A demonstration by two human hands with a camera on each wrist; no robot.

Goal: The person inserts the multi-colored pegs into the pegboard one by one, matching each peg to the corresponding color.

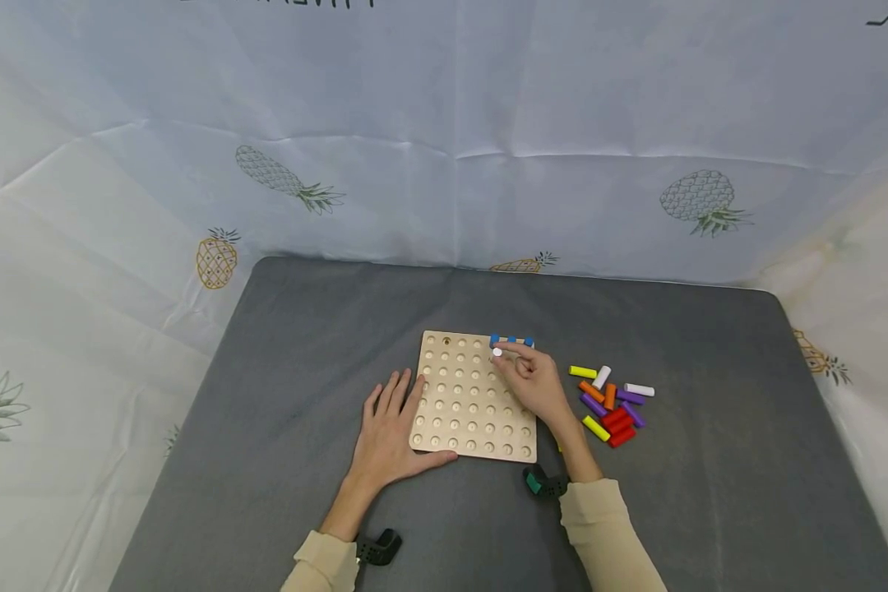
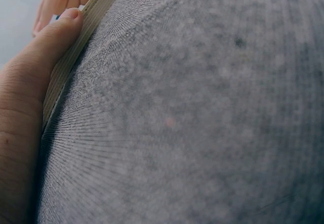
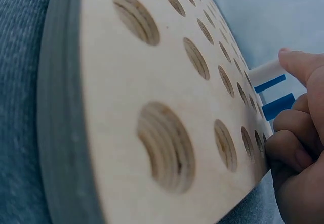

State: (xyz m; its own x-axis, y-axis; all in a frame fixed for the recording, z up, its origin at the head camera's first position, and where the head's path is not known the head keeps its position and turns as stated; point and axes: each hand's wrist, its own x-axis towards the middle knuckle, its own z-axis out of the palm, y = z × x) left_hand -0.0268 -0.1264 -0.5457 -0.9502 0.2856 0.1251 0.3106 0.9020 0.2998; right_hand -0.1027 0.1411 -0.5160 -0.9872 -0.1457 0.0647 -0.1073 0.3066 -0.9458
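A wooden pegboard (image 1: 479,451) with rows of round holes lies on the table. Blue pegs (image 1: 511,339) stand in its far row toward the right corner. Near them, my right hand (image 1: 536,385) pinches a white peg (image 1: 497,353) between index finger and thumb. In the right wrist view, the index fingertip is at the top of the white peg (image 3: 264,73), beside two blue pegs (image 3: 278,105); whether its lower end sits in a hole is unclear. My left hand (image 1: 388,440) rests at the board's near left corner, fingers straight, thumb along the near edge (image 2: 76,52).
Right of the board lies a loose pile of pegs: yellow (image 1: 595,427), red (image 1: 618,421), purple (image 1: 632,413), orange (image 1: 590,390) and white (image 1: 640,390). A grey cloth (image 1: 710,493) covers the table. Behind it hangs a pale curtain (image 1: 488,107) with pineapple prints.
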